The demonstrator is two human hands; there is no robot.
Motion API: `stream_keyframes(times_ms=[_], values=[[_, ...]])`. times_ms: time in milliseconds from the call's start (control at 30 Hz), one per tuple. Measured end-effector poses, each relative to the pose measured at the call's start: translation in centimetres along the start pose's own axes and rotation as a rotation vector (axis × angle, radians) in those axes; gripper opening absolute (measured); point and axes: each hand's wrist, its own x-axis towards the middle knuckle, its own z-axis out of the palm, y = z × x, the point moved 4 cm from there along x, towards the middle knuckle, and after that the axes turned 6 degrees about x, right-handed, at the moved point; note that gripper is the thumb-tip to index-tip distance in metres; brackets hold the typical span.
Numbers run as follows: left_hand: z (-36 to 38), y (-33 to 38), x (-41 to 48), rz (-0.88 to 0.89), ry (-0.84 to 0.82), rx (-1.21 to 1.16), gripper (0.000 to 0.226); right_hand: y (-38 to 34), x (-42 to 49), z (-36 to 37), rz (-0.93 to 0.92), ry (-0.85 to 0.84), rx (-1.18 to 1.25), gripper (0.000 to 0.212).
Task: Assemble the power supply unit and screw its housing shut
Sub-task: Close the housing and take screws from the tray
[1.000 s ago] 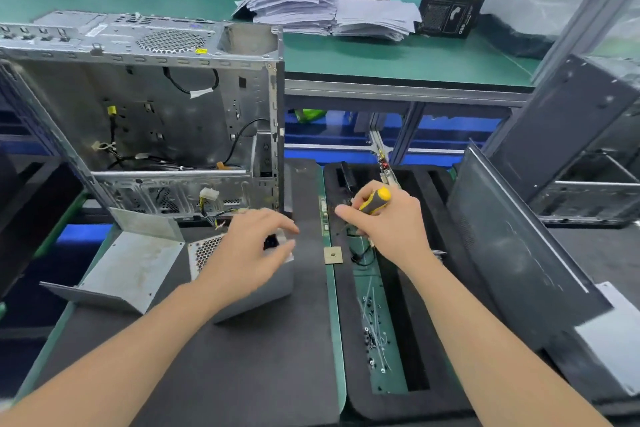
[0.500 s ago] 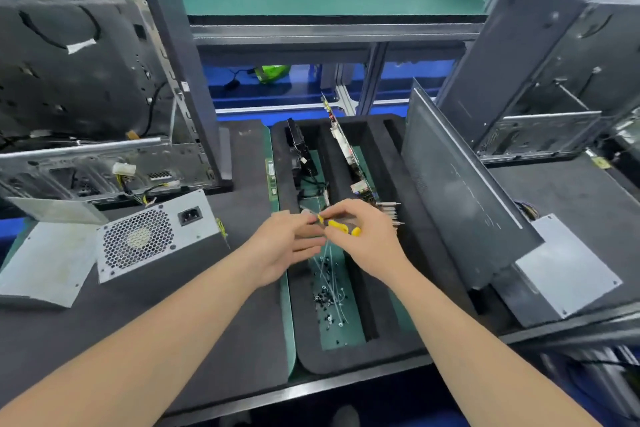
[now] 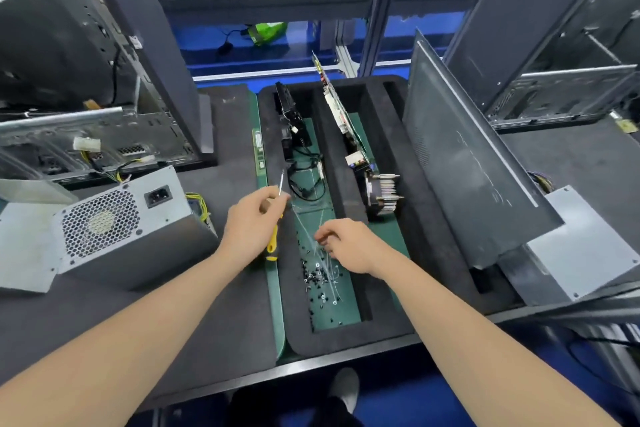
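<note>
Dark foam bench (image 3: pixel 207 305): left hand (image 3: pixel 251 225) grips the yellow-handled screwdriver (image 3: pixel 273 244). Right hand (image 3: pixel 349 244) curls over loose screws (image 3: pixel 318 277) in the foam tray (image 3: pixel 346 340); I can't tell whether it has pinched one. Power supply unit (image 3: pixel 128 225) waits at left. Seemingly screw-fetching; next, carry one there.

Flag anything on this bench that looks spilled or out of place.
Small black screws lie scattered loose across the floor of the foam tray, beside the right hand, not in any container. Nothing else stands out.

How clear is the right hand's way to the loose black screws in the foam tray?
Likely yes: the right hand hovers above the loose black screws; the black foam tray is open-topped, nothing between.
</note>
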Motion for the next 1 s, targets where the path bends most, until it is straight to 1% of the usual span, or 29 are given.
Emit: stream_keyframes(times_ms=[67, 133, 200, 233, 300, 367, 567, 667, 733, 900, 1000], values=[[0.2, -0.8, 0.1, 0.049, 0.031, 0.045, 0.027, 0.2, 0.6, 1.2, 0.08, -0.052, -0.128, 0.046], [0.4, -1.5, 0.2, 0.086, 0.059, 0.071, 0.03, 0.3, 1.2, 2.5, 0.158, -0.092, -0.223, 0.044], [0.4, -2.1, 0.3, 0.099, 0.076, 0.039, 0.022, 0.5, 1.8, 3.8, 0.207, -0.09, -0.317, 0.043], [0.3, -2.3, 0.3, 0.101, 0.083, 0.01, 0.017, 0.8, 2.0, 4.4, 0.223, -0.085, -0.322, 0.049], [0.2, -2.5, 0.3, 0.101, 0.102, -0.025, 0.013, 1.5, 2.1, 5.5, 0.223, -0.104, -0.303, 0.067], [0.2, -2.6, 0.5, 0.09, 0.114, -0.037, 0.013, 2.3, 2.2, 6.3, 0.199, -0.103, -0.269, 0.073], [0.3, -2.6, 0.8, 0.099, 0.135, -0.032, 0.017, 2.6, 3.4, 5.4, 0.111, 0.151, -0.073, 0.047], [0.3, -2.6, 0.7, 0.094, 0.143, -0.048, 0.016, 2.1, 3.7, 5.7, 0.059, 0.127, -0.063, 0.056], [0.4, -2.6, 0.7, 0.088, 0.145, -0.051, 0.016, 2.2, 3.6, 6.0, 0.067, 0.112, -0.047, 0.058], [0.3, -2.3, 0.6, 0.086, 0.145, -0.053, 0.016, 2.6, 3.2, 5.7, 0.097, 0.259, 0.016, 0.047], [0.3, -2.1, 0.5, 0.094, 0.146, -0.048, 0.016, 2.6, 3.0, 5.8, 0.109, 0.287, 0.059, 0.048]])
